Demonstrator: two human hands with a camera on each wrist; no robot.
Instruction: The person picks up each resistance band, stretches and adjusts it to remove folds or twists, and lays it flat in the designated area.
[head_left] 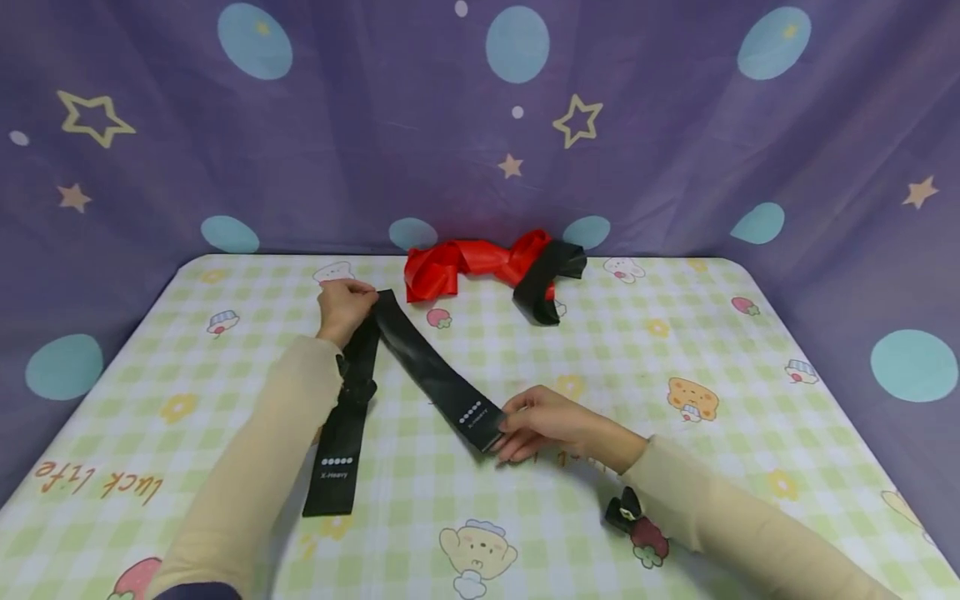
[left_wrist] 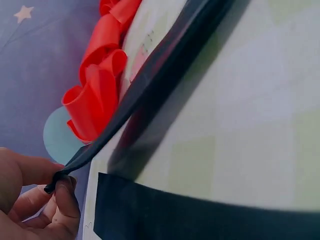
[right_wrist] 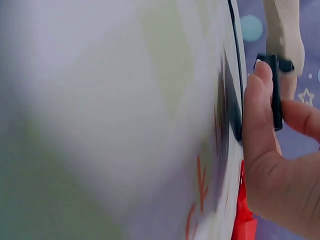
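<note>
A black strip [head_left: 435, 364] slants between my bare hands, left of centre over a checked cloth [head_left: 622, 333]. My left hand [head_left: 343, 310] is closed in a pinch on its far end; my right hand [head_left: 546, 423] pinches the near end, with little gap between thumb and fingers. By my judgement, I am straightening the strip or lining it up, and the next move calls for a light pinch at both ends and an even pull, so it lies flat without twisting.

Its long axis runs from far left to near right, the printed end (white dots and "X-Heavy") pointing toward my right hand. In the left wrist view it rises clear of the cloth.

A second strip [head_left: 339, 454] lies partly under my left arm, running nearly straight away from me, its printed end nearest me. Behind, a red band [head_left: 486, 258] sits crumpled with a black band [head_left: 542, 285].
</note>
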